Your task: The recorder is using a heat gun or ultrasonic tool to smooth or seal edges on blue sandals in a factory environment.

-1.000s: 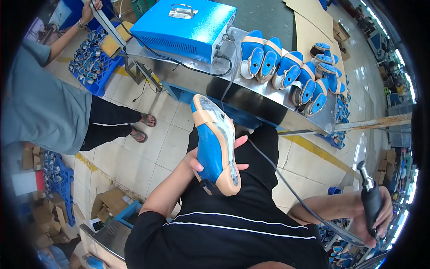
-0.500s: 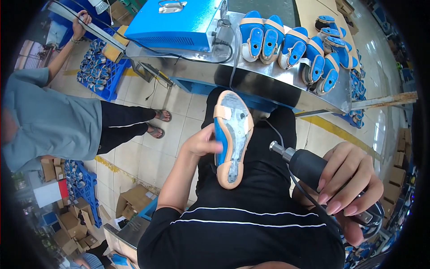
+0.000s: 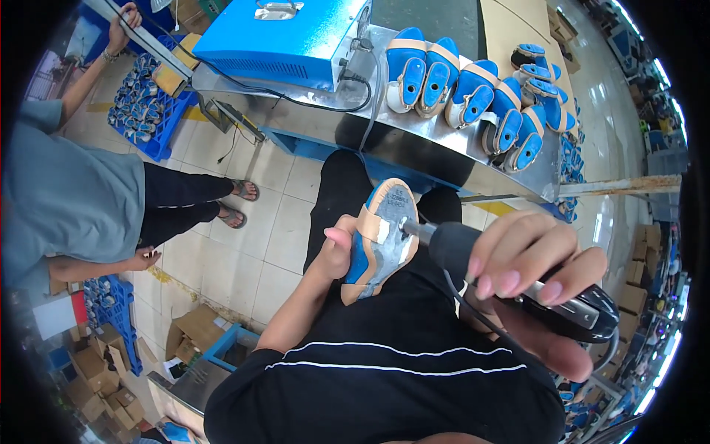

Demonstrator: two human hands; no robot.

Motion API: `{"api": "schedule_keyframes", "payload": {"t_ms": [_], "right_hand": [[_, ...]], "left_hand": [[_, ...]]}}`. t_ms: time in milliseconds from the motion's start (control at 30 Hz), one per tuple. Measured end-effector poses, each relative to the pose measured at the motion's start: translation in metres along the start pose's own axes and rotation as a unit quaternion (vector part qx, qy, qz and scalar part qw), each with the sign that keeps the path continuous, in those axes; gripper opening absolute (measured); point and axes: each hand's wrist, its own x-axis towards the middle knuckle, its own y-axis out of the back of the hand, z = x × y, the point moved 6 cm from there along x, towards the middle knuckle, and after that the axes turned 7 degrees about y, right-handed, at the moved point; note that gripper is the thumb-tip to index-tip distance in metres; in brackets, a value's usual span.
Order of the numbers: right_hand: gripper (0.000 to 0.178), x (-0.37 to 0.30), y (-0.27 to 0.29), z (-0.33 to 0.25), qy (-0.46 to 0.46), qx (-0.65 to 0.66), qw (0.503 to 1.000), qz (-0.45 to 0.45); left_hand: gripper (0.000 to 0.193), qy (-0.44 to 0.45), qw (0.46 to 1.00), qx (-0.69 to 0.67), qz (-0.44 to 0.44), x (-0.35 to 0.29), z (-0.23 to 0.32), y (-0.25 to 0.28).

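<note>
My left hand (image 3: 336, 255) is wrapped round a blue shoe last (image 3: 360, 259), turned bottom up with a tan strap and tan edging on it. Its grey sole (image 3: 399, 255) faces up, tilted over my lap. In my right hand (image 3: 529, 266) is a black corded electric screwdriver (image 3: 449, 248). The metal tip of the screwdriver meets the sole near the strap, where a small dark spot was visible before. Fingers of my right hand curl over the tool's body, and its cord hangs below.
Ahead is a metal bench (image 3: 310, 122) bearing a blue metal box (image 3: 288, 44) with cables and several blue shoe lasts (image 3: 470, 96). A person in a grey shirt (image 3: 81, 200) stands at left. Blue pallets (image 3: 166, 133) with more lasts and cardboard boxes (image 3: 188, 333) lie on the floor.
My right hand has brought the screwdriver leftward and up, from apart to the sole. The last has tilted and shifted slightly down. The other person's lower hand has come into view.
</note>
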Motion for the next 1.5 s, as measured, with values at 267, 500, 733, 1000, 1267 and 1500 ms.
{"api": "schedule_keyframes", "payload": {"t_ms": [267, 500, 733, 1000, 1267, 1500], "right_hand": [[0.073, -0.006, -0.008, 0.025, -0.005, -0.006, 1.0, 0.015], [0.073, -0.01, -0.009, 0.032, -0.018, -0.02, 1.0, 0.01], [0.073, -0.014, -0.009, 0.035, -0.025, -0.02, 0.999, 0.021], [0.07, -0.015, -0.006, 0.038, -0.011, -0.018, 1.0, -0.007], [0.058, -0.017, -0.001, 0.042, -0.034, 0.0, 0.999, -0.017], [0.042, -0.012, -0.002, 0.039, -0.101, -0.025, 0.994, -0.013]], "left_hand": [[0.124, -0.031, 0.994, 0.098, 0.029, 0.008, -0.002, 0.002], [0.124, -0.01, 0.993, 0.113, 0.019, 0.014, 0.009, -0.005], [0.125, -0.01, 0.994, 0.104, 0.022, 0.011, 0.003, -0.003], [0.126, -0.019, 0.98, 0.196, 0.019, 0.01, 0.024, -0.009], [0.129, 0.01, 0.979, 0.205, 0.011, 0.005, 0.03, -0.015], [0.13, 0.021, 0.978, 0.209, 0.016, 0.003, 0.023, -0.011]]}}
